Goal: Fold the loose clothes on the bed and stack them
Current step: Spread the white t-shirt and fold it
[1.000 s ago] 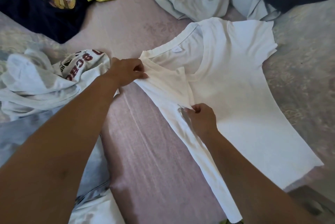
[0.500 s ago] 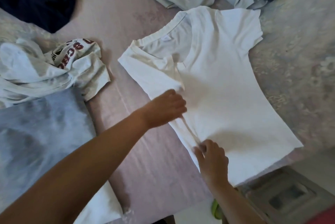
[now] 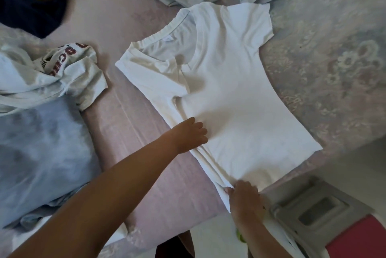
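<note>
Left hand (image 3: 189, 135) presses white T-shirt (image 3: 225, 94); right hand (image 3: 244, 198) pinches hem.

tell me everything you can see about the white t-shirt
The white t-shirt looks like thin cotton. It lies flat on the pink bedspread, neckline toward the far side, its left sleeve and side folded inward. The left hand presses the folded edge; the right hand grips the hem corner by the bed's edge.

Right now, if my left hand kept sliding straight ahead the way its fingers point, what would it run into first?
Only more of the white T-shirt: your left hand already rests on its folded side, fingers aimed up and right across the body. Nothing else seems to lie there.
</note>
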{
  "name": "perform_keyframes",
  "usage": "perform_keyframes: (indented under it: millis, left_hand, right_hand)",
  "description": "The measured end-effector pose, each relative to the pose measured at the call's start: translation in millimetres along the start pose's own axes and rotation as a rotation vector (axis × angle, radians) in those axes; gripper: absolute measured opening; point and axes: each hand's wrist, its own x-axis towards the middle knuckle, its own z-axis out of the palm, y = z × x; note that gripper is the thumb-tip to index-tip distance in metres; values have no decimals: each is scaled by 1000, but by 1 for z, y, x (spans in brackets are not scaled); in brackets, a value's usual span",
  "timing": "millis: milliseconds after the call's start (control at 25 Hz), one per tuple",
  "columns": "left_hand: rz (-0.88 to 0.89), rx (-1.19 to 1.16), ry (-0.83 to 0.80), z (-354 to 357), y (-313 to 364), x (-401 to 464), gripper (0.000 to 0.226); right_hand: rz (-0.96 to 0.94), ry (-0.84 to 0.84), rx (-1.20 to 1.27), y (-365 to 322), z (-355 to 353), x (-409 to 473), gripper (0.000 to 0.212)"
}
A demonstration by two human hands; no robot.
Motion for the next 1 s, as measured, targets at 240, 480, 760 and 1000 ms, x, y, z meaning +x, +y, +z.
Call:
perform_keyframes:
  millis: [240,480,760,1000]
  left_hand:
    - [-714,-334,426,-26,-84,5,12]
    - [-715,-544,57,-5,-188,-10,26]
    - [-553,-553,-260,0,-210,2,23]
    - [-432,-529,-232,0,-218,-2,24]
  right_hand:
    - [-170,174,41,2,-40,25,32]
    - [-343,128,753,-82,-101,63,27]
    - [-265,-112,1041,-179,-146,104,25]
    - [-378,285,888,-171,-144,104,10]
